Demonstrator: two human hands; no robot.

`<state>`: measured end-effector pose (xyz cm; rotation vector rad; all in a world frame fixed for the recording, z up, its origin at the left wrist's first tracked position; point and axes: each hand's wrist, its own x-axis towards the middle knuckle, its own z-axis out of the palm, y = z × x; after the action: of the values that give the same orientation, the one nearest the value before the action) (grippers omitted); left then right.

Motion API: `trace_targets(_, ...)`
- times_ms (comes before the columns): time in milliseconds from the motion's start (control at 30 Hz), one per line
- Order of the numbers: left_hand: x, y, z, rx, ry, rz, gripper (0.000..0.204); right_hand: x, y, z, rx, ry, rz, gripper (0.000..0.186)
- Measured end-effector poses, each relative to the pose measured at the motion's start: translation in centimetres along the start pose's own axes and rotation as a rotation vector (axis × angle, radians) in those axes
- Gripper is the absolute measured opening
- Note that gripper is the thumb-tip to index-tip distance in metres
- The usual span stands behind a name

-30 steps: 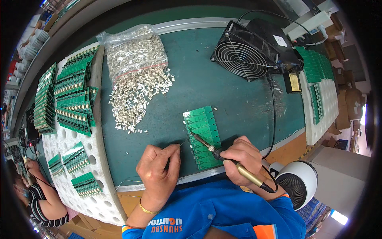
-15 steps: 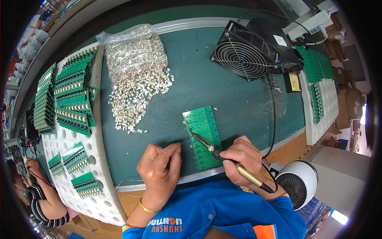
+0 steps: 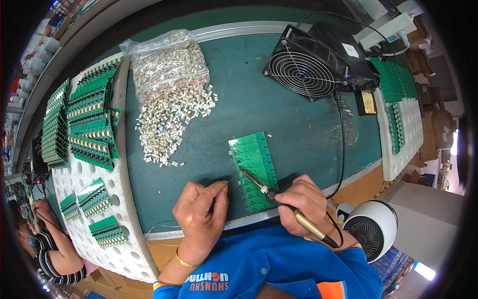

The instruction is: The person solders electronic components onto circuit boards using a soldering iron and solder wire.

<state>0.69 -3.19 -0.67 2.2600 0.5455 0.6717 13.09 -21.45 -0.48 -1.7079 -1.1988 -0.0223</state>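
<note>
Working at a green-topped bench (image 3: 231,74), both hands occupied. Right hand (image 3: 302,205): fingers curled closed around a soldering iron (image 3: 307,224), brass-coloured handle running back under the palm, tip slanting up-left over the board. Left hand (image 3: 201,209): thumb and fingertips pinched narrow on fine solder wire (image 3: 231,179), its free end at the board's left edge; gold-coloured bracelet (image 3: 185,261) at the wrist. Cannot tell whether tip or wire touches a joint.

Green circuit-board panel (image 3: 256,155): flat on the bench, near its front edge, between the 2 hands and slightly ahead of them. Pins jut from its left side; slots cut the right side. 1 loose pin connector (image 3: 269,134) just beside its upper right corner.

Far left of bench: heap of pale pin connectors (image 3: 162,127), spilling from a clear plastic bag (image 3: 169,65). Far right: black fan (image 3: 301,74) with wire grille, yellow sponge (image 3: 368,102) near it.

Left edge: white foam tray (image 3: 133,219) with holes, carrying stacked populated boards (image 3: 90,117) and 3 smaller groups nearer the person. Right edge: second foam tray (image 3: 414,124), more green boards (image 3: 393,79). Co-worker (image 3: 57,244) in striped top, lower left.
</note>
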Motion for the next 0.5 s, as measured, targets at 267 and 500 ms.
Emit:
trace_targets(267,-0.2,0.1,-0.08,-0.015,-0.014,-0.037,0.019,-0.63,-0.35,0.01,-0.059,-0.041,-0.048,0.03)
trace_targets(500,-0.17,0.18,-0.08,-0.034,-0.024,-0.067,0.018,-1.13,-0.43,0.12,-0.093,-0.079,-0.076,0.034)
